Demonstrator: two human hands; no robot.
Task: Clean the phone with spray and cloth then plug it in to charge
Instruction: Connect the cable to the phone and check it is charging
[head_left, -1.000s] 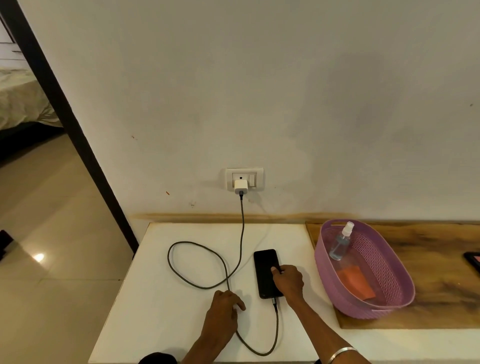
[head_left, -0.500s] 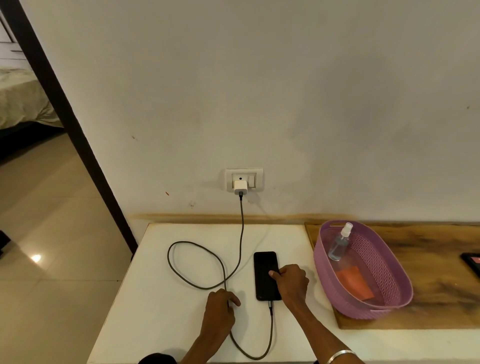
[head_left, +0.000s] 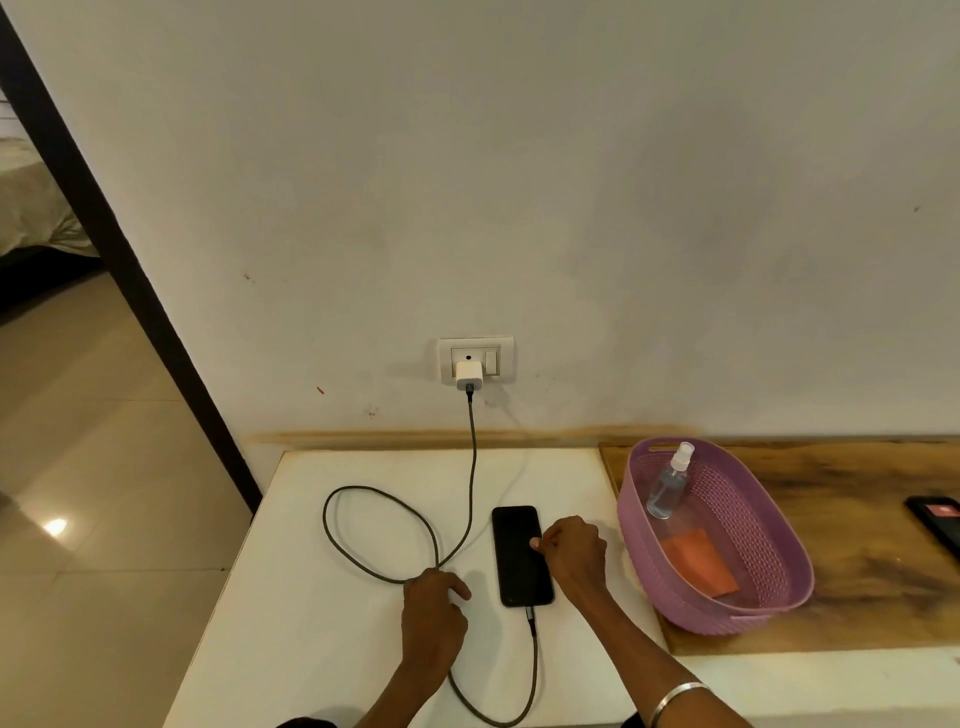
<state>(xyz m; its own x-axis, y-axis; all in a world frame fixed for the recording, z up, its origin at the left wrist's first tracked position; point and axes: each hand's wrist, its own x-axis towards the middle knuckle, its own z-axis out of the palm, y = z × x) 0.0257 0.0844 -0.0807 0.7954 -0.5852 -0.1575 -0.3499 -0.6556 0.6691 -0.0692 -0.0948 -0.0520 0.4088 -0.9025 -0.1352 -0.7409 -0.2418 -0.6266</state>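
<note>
Your right hand (head_left: 571, 556) slid farther up the phone (head_left: 521, 555), fingers curled on its right edge — slick, rigid glass — so grip both long edges.

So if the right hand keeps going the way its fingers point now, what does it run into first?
The right hand points left, its fingertips already at the right edge of the black phone. Going on, it would slide across the phone's screen first; past that lies the charging cable, though its height off the table is hard to judge.
</note>
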